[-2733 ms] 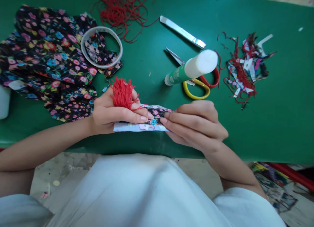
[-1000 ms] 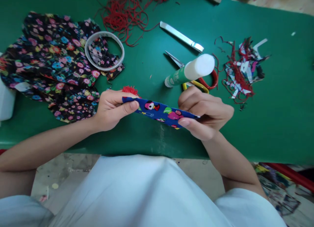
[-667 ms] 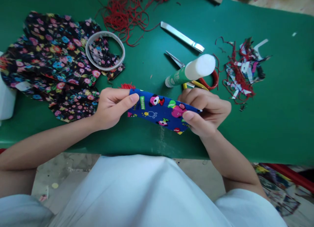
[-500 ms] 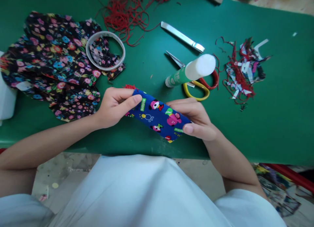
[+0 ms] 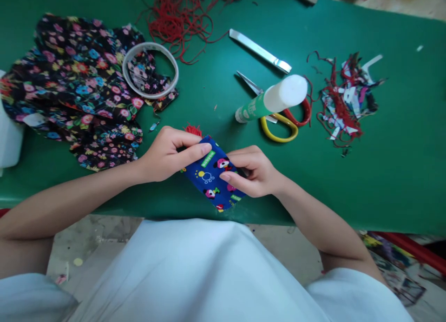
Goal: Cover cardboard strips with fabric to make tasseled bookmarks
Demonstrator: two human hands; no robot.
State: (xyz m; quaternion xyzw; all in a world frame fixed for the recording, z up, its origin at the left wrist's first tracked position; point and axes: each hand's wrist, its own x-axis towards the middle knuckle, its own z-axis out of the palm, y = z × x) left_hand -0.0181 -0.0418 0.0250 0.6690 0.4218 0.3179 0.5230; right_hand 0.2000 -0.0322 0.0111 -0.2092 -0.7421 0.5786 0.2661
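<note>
A blue cloth piece [image 5: 205, 175] printed with cartoon dogs hangs between my hands, above the table's near edge. My left hand [image 5: 174, 152] pinches its upper left corner, thumb on top and fingers behind. A red thread tassel [image 5: 193, 130] sticks out just beyond those fingers. My right hand [image 5: 249, 171] grips the cloth's right side between thumb and fingers, the fingertips partly hidden behind it. Beyond my right hand stands a green and white glue stick [image 5: 270, 101], in front of scissors [image 5: 284, 127] with yellow and red handles.
Black floral fabric [image 5: 80, 85] covers the left of the green table [image 5: 393, 173], with a tape ring [image 5: 150, 95] on its edge. Red threads [image 5: 177, 24], metal snips [image 5: 259, 51] and a pile of scraps [image 5: 348, 96] lie farther back. A white container [image 5: 10, 136] stands far left.
My right hand has moved left along the cloth, closer to my left hand. The cloth has swung to hang more steeply. My left hand has shifted slightly right, and more of the red tassel shows.
</note>
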